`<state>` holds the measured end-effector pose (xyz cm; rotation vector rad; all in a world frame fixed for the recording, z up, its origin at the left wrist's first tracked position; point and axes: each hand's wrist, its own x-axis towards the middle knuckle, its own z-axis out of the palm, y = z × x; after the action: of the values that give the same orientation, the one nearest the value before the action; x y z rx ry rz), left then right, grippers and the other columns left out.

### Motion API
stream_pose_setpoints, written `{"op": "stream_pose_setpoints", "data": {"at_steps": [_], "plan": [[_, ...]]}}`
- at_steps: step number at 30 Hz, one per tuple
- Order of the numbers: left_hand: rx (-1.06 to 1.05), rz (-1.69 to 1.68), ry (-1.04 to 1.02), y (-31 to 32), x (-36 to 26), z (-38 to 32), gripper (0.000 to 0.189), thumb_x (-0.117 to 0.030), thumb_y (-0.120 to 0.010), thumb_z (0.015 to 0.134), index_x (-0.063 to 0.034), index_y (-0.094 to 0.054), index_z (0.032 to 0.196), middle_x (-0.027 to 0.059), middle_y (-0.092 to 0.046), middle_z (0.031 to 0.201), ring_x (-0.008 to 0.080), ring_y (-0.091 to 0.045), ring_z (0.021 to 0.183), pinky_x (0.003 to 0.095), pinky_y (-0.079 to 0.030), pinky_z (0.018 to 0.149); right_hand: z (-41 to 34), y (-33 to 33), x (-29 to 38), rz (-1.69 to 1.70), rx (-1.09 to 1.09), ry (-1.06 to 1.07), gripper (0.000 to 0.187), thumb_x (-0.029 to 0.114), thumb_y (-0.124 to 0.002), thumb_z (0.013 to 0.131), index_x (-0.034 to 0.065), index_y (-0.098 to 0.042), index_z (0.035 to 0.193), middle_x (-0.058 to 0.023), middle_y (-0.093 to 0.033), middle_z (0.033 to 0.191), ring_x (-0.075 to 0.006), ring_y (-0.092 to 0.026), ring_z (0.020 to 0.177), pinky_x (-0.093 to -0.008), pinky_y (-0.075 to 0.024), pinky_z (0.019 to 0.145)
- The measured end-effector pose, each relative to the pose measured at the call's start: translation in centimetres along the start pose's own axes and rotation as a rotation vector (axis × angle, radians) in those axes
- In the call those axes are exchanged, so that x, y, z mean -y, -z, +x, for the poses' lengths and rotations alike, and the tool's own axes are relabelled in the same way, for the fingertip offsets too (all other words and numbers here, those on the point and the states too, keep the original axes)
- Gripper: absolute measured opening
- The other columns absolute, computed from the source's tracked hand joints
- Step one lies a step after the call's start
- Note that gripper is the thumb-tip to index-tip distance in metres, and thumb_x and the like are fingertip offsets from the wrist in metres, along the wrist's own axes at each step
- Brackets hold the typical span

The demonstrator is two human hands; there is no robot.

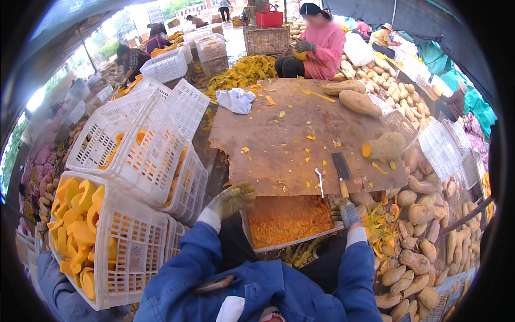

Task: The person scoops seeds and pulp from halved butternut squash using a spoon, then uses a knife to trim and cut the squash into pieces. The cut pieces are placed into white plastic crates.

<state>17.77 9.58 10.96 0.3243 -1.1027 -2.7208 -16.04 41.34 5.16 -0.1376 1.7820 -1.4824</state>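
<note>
My left hand (234, 197), in a stained work glove, is raised with its fingers apart near the left end of a tray of orange squash pulp and seeds (287, 221). At the tray's right end, my gloved right hand (344, 212) is just below the wooden handle of a cleaver (342, 167); the picture does not settle whether it grips the tray's rim. The cleaver lies on the worn wooden board (277, 141), beside a metal peeler or scoop (320, 181). A cut squash (384, 145) rests on the board's right side, with whole squashes (359, 102) at its far corner.
White plastic crates (136, 241) of cut squash are stacked at the left. Whole squashes (418, 213) are heaped at the right. A cloth (235, 100) and scraps lie on the board. A co-worker in pink (326, 48) sits beyond it, near a peel heap (249, 70).
</note>
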Motion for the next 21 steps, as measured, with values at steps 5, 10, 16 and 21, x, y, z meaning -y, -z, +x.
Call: {"op": "stream_pose_setpoints", "data": {"at_steps": [5,10,16,21], "plan": [[-0.071,-0.001,-0.002,0.5,0.3,-0.2,0.060,-0.028,-0.063,0.091,-0.0083,-0.039,0.143,0.0111,-0.053,0.136,0.0288,-0.055,0.121,0.0492,-0.044,0.103,1.3,0.5,-0.8,-0.059,0.039,0.035,0.023,0.029,-0.055,0.095,0.0130,-0.055,0.111,-0.0114,-0.063,0.079,-0.0261,-0.063,0.063,-0.0405,-0.0557,0.055],[-0.069,-0.011,-0.022,1.1,0.6,0.1,0.061,-0.028,-0.067,0.090,-0.0088,-0.041,0.141,0.0109,-0.053,0.135,0.0272,-0.057,0.118,0.0451,-0.050,0.096,2.2,1.2,-0.9,-0.009,-0.034,-0.036,0.027,0.024,-0.063,0.091,0.0126,-0.059,0.115,-0.0109,-0.066,0.083,-0.0256,-0.064,0.061,-0.0397,-0.0558,0.051],[-0.060,-0.037,-0.003,1.2,0.8,0.4,0.063,-0.028,-0.071,0.086,-0.0103,-0.043,0.140,0.0096,-0.053,0.132,0.0248,-0.058,0.115,0.0426,-0.052,0.093,2.4,1.3,-1.4,-0.026,-0.024,-0.028,0.030,0.032,-0.062,0.091,0.0151,-0.057,0.115,-0.0100,-0.064,0.082,-0.0253,-0.063,0.063,-0.0404,-0.0548,0.054],[-0.067,-0.006,-0.006,0.8,0.6,0.3,0.061,-0.027,-0.066,0.091,-0.0090,-0.039,0.143,0.0126,-0.051,0.137,0.0286,-0.056,0.120,0.0452,-0.050,0.097,2.0,1.1,-1.0,-0.008,-0.009,-0.032,0.029,0.030,-0.061,0.092,0.0135,-0.057,0.116,-0.0104,-0.064,0.083,-0.0258,-0.062,0.061,-0.0404,-0.0548,0.053]]}}
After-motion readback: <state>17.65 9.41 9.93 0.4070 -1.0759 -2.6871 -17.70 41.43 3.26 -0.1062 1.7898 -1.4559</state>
